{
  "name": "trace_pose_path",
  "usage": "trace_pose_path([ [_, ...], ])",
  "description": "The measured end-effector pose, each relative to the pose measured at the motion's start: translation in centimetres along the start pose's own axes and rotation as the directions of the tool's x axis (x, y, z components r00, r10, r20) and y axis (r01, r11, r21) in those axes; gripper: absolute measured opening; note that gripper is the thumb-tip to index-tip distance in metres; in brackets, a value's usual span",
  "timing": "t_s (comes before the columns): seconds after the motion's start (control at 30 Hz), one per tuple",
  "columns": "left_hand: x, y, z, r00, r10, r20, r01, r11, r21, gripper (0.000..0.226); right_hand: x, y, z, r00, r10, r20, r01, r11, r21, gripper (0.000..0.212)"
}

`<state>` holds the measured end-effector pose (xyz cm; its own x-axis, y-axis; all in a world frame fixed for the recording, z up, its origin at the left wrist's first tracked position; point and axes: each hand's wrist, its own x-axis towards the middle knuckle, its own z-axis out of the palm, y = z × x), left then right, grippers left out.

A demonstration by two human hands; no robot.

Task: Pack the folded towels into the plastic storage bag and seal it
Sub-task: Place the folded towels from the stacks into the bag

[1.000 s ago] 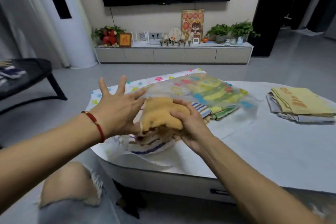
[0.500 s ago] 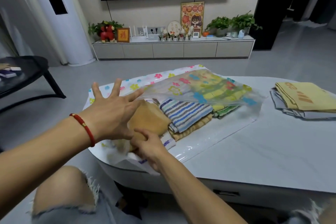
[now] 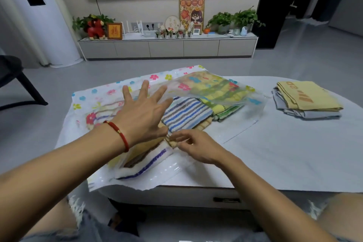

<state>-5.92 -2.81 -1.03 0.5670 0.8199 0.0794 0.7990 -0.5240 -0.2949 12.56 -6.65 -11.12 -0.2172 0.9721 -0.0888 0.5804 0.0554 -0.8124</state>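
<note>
On the grey table (image 3: 275,153) lies the flowered plastic bag (image 3: 206,88), striped towels (image 3: 186,112) inside. Left hand (image 3: 141,116), fingers spread, lifts its flap; right hand (image 3: 194,147) pinches the orange towel (image 3: 172,142), now pushed deeper than before.

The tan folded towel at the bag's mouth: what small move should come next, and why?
Probably the right hand should push the tan folded towel deeper under the clear flowered plastic storage bag. Its grip pinches the towel's corner at the opening, while the left hand, fingers spread, holds the top sheet up.
</note>
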Motion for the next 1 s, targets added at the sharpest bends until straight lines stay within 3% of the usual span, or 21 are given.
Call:
trace_pose_path([
  [0.13, 4.5, 3.5, 0.1, 0.997, 0.07, -0.042, -0.069, 0.997, 0.016, 0.072, -3.2, 4.5, -8.9, 0.984, 0.171, -0.053, -0.175, 0.98, -0.092, 0.027],
  [0.23, 7.6, 5.8, 0.2, 0.991, 0.126, -0.055, -0.124, 0.992, 0.038, 0.064, -4.9, 9.4, -15.3, 0.913, 0.315, -0.259, -0.348, 0.933, -0.094, 0.023],
  [0.4, 11.8, 8.6, 0.9, 0.977, 0.214, 0.0, -0.214, 0.974, 0.082, 0.051, -5.3, 17.5, -24.5, 0.645, 0.385, -0.66, -0.568, 0.82, -0.077, 0.024],
  [0.5, 13.4, 9.7, 1.8, 0.97, 0.235, 0.062, -0.24, 0.964, 0.111, 0.051, -4.2, 21.3, -29.0, 0.483, 0.356, -0.8, -0.677, 0.731, -0.083, 0.031],
  [0.73, 15.4, 8.6, 1.5, 0.986, 0.166, -0.003, -0.166, 0.986, -0.009, 0.071, -0.7, 27.3, -34.4, 0.321, 0.566, -0.76, -0.811, 0.578, 0.088, 0.053],
  [0.83, 15.9, 7.8, 1.4, 0.989, 0.145, -0.017, -0.145, 0.989, -0.02, 0.07, 0.0, 28.1, -35.4, 0.268, 0.542, -0.796, -0.829, 0.551, 0.095, 0.054],
  [1.0, 15.6, 6.9, 1.6, 0.994, 0.11, -0.021, -0.11, 0.994, 0.003, 0.063, -0.6, 26.9, -37.3, 0.333, 0.478, -0.813, -0.775, 0.629, 0.052, 0.065],
])
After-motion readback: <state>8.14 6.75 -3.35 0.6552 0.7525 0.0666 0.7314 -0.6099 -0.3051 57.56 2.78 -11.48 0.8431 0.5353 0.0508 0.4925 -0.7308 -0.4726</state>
